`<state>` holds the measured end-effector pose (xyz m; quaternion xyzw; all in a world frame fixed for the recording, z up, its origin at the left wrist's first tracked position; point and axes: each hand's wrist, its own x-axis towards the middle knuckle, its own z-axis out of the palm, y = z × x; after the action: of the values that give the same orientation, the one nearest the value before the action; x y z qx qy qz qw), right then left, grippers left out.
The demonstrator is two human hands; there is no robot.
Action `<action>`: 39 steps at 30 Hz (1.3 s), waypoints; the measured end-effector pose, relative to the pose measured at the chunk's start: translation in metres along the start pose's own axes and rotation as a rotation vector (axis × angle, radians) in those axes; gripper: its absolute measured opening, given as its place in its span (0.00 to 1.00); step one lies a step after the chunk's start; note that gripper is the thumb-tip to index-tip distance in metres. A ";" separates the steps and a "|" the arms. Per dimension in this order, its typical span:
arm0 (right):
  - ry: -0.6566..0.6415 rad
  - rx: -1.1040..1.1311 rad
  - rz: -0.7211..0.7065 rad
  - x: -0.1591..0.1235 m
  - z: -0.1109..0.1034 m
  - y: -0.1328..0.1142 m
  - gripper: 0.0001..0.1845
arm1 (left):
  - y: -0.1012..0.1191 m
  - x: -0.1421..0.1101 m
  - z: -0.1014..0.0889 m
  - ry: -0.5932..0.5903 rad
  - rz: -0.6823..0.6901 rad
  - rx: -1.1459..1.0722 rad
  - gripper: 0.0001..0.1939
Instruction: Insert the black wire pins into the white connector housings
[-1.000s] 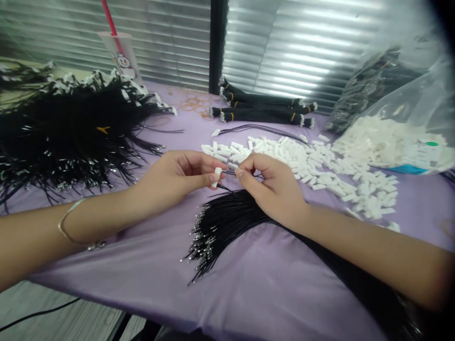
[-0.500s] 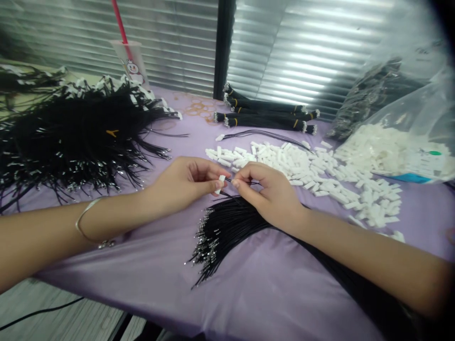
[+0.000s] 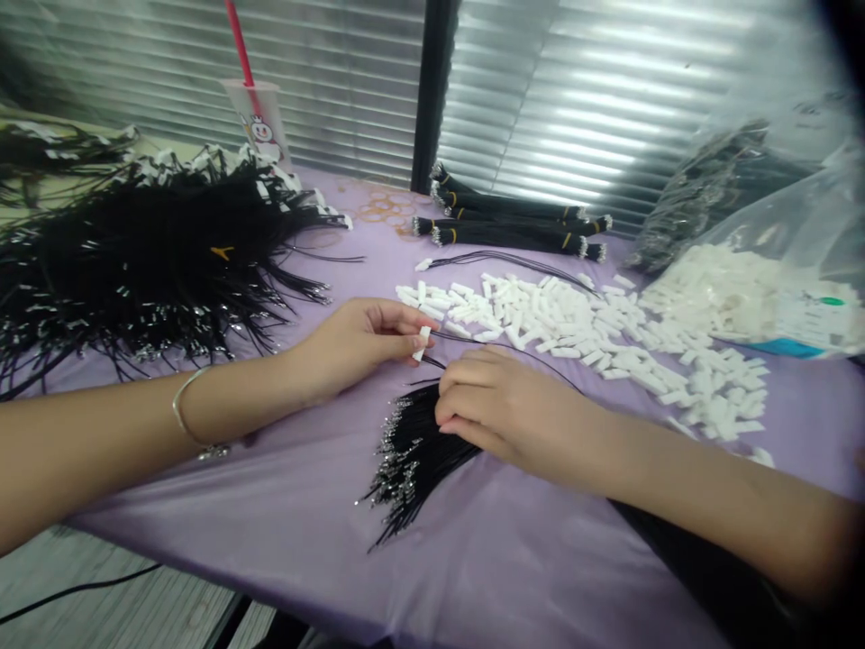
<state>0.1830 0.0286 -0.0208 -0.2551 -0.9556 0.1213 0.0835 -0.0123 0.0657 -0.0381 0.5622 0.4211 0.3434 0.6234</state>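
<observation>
The left hand (image 3: 378, 347) pinches the white connector (image 3: 423, 344) above the tabletop (image 3: 270, 532), the right hand (image 3: 500, 406) lies over black wires (image 3: 409, 451), its grip undeterminable; the connector appears light, stiff, best held by its sides, the wires flexible, best taken near their tips.

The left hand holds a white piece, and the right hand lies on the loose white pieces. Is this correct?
Not entirely: the head view shows the right hand over the bundle of black wires, not the loose white pieces. The left hand does hold a white piece.
</observation>
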 end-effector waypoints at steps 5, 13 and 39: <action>0.036 -0.037 0.059 0.001 0.004 -0.002 0.07 | 0.000 0.000 0.000 -0.006 -0.020 -0.044 0.09; 0.079 0.048 0.142 0.000 0.006 -0.003 0.04 | -0.001 0.000 0.000 -0.008 -0.011 -0.062 0.10; 0.316 0.342 0.590 0.004 0.003 0.013 0.06 | 0.002 -0.006 0.006 -0.081 -0.002 -0.083 0.08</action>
<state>0.1853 0.0407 -0.0267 -0.5173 -0.7823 0.2572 0.2329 -0.0089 0.0583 -0.0348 0.5488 0.3818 0.3368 0.6630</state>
